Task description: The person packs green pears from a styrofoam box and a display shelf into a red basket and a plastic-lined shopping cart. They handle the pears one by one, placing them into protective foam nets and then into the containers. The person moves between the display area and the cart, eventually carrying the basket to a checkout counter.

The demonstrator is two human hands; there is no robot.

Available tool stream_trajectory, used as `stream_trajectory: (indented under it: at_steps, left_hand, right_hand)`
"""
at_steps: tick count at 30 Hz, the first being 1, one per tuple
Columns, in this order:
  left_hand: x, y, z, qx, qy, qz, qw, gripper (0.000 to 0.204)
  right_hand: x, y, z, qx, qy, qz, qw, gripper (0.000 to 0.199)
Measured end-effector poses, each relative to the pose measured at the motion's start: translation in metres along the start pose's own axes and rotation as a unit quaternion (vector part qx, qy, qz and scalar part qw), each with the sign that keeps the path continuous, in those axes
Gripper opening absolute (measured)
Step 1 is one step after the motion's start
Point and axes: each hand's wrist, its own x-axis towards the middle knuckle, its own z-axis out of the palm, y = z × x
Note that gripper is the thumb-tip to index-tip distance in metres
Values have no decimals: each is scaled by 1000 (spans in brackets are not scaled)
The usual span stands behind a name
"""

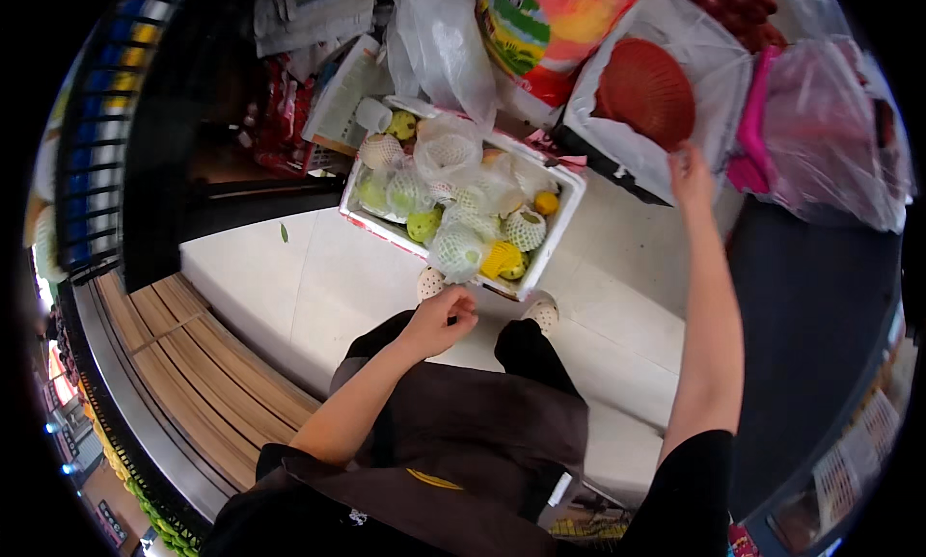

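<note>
My right hand (692, 176) reaches out to the right, its fingers closed on the near rim of a round red plastic basket (644, 92). The basket is tilted over a white box lined with a pale plastic bag (716, 80). My left hand (439, 321) hangs in front of my body with its fingers curled in, and nothing shows in it. Just beyond it stands a white foam box (569, 215) on the floor. In that box lie green and yellow fruit (422, 225), many in foam net sleeves (526, 229), and clear plastic bags.
A black counter (820, 326) runs along my right, with a pink-handled plastic bag (820, 142) at its far end. On the left are wooden slats (193, 354) and a black crate (106, 133). Beyond the foam box sit a clear bag (439, 46) and a colourful sack (550, 31).
</note>
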Motion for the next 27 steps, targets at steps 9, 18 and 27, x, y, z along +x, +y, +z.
stream_trajectory:
  at_steps: [9, 18, 27]
  left_hand:
    - [157, -38, -50, 325, 29, 198, 924, 47]
    - [217, -43, -62, 505, -110, 208, 831, 79]
    - [232, -29, -65, 556, -132, 198, 796, 89]
  right_hand:
    - [126, 64, 131, -130, -204, 63, 968, 76]
    - [150, 83, 196, -288, -405, -38, 867, 44]
    - [146, 83, 195, -335, -251, -208, 884, 26]
